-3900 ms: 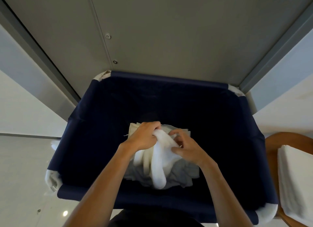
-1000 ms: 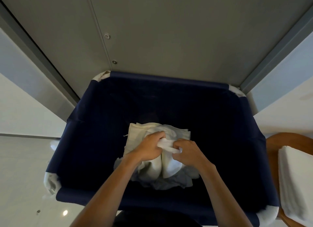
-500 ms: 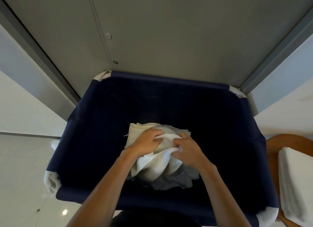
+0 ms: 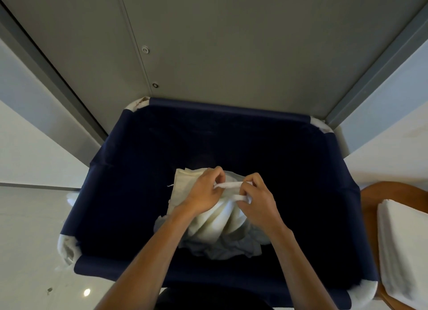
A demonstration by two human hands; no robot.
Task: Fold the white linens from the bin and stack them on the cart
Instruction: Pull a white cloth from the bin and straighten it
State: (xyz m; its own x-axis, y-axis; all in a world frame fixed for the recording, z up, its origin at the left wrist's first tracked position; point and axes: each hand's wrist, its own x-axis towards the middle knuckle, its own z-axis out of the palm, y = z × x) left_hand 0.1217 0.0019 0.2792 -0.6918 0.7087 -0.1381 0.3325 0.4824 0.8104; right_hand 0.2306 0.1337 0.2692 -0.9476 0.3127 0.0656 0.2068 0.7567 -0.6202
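Mid-frame, above the soft navy cloth bin (image 4: 139, 170), the left hand (image 4: 203, 194) and right hand (image 4: 259, 203) pinch a white terry towel's (image 4: 217, 226) rolled hem. Its pleats hang below the curled fingers (image 4: 256, 179). At the right edge, folded towels (image 4: 403, 251) lie on the wooden cart (image 4: 368, 201).

The bin (image 4: 129, 194) is showing plain navy with white corners. The towel (image 4: 217, 224) is showing white, beside a cream cloth (image 4: 183, 182) and a grey-blue cloth (image 4: 227, 249). The cart (image 4: 370, 194) is showing orange-brown wood, its stack (image 4: 405, 251) white. The wall (image 4: 231, 43) is looking plain grey.
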